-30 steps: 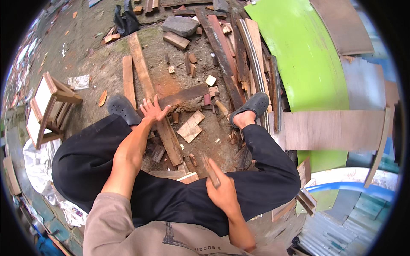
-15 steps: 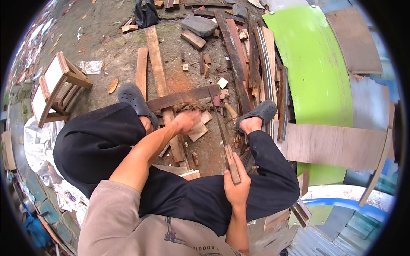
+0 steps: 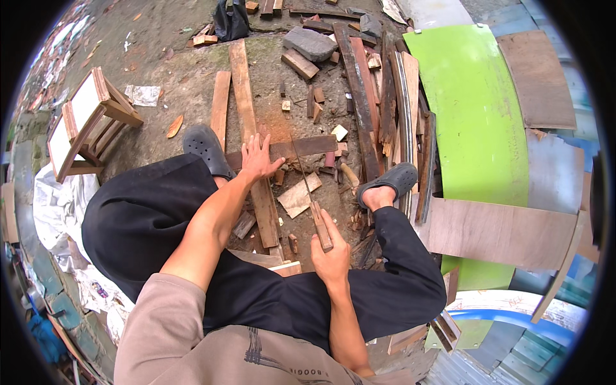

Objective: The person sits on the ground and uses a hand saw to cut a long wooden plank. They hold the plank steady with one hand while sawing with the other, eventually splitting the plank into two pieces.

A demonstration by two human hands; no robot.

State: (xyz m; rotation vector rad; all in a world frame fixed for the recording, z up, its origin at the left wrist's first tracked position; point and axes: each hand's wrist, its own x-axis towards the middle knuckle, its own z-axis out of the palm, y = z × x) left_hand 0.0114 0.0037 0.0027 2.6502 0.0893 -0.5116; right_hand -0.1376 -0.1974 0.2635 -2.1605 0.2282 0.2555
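My right hand point(image 3: 332, 260) grips the wooden handle point(image 3: 323, 231) of a handsaw. Its thin blade point(image 3: 306, 176) points away from me, and its far end crosses a dark wooden plank point(image 3: 311, 147). Whether the teeth touch the wood I cannot tell. With fingers spread, my left hand point(image 3: 258, 158) lies flat on that plank, left of the blade. The dark plank rests crosswise over a long lighter board point(image 3: 241, 86) on the ground. Just below the blade's middle lies a pale flat wood offcut point(image 3: 296, 199).
My feet in dark clogs point(image 3: 205, 151) flank the work. Old boards point(image 3: 359, 96) are stacked on the right, beside a bright green panel point(image 3: 471, 109). A grey stone block point(image 3: 310, 43) sits at the far side. A small wooden stool point(image 3: 96, 122) lies at left.
My left hand has moved from beside the offcuts up onto the dark plank. My right hand has brought the saw leftward, so its blade now crosses the plank farther from the right end.
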